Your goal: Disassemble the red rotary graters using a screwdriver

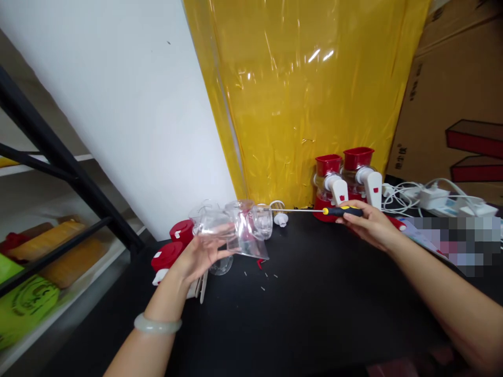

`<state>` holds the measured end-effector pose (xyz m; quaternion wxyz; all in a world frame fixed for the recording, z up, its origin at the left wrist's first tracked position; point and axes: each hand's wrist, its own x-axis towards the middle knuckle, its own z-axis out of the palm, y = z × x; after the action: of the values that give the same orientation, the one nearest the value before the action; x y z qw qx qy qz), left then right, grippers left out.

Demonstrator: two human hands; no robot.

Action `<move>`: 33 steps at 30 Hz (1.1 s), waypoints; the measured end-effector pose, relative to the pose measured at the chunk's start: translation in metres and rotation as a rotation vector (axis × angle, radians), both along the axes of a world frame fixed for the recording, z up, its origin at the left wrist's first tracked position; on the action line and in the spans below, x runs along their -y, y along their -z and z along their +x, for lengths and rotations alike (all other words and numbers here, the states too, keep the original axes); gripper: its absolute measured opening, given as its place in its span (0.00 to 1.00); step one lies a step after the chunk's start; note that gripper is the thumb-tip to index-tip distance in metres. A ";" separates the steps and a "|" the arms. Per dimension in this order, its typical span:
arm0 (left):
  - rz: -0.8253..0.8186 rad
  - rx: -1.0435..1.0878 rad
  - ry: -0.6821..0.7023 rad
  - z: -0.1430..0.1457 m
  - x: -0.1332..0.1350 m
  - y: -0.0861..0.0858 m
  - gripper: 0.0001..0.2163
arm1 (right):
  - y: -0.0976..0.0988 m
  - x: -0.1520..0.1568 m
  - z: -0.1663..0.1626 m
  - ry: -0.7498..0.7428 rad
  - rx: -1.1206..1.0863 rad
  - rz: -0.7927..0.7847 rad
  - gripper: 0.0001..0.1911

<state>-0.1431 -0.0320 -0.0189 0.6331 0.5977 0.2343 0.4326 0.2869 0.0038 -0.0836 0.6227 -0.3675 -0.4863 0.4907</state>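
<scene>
Though in right hand [366, 226], screwdriver [333, 211] tip indistinct.

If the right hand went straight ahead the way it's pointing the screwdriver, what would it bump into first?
Probably the clear plastic part in the left hand. The screwdriver in the right hand points at it; whether they touch is unclear.

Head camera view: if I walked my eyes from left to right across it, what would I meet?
Lime-green printed package → pale, smooth, round bangle → clear plastic tubular part → small white plastic piece → black-and-yellow screwdriver handle → white boxy plug adapter.
</scene>
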 end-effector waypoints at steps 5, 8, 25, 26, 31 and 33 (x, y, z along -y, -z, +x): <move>-0.082 -0.084 0.044 0.002 0.011 0.018 0.40 | 0.000 0.005 0.018 -0.053 0.108 -0.053 0.23; -0.164 -0.025 0.143 -0.003 0.011 0.026 0.50 | -0.003 0.011 0.021 -0.042 0.136 -0.057 0.21; 0.073 -0.028 -0.203 -0.010 0.028 0.063 0.23 | 0.008 0.029 0.008 0.012 0.123 -0.122 0.21; 0.105 -0.033 -0.223 -0.009 0.029 0.063 0.23 | 0.010 0.028 0.008 0.011 0.130 -0.131 0.20; 0.225 -0.037 -0.387 -0.003 0.039 0.065 0.18 | 0.018 0.025 0.004 -0.023 0.129 -0.123 0.24; 0.255 -0.042 -0.452 -0.003 0.042 0.067 0.18 | 0.018 0.026 0.001 0.048 0.115 -0.128 0.23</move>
<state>-0.1463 -0.0741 -0.0864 0.4347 0.6140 0.3184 0.5767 0.2878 -0.0224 -0.1018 0.5804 -0.4458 -0.4800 0.4838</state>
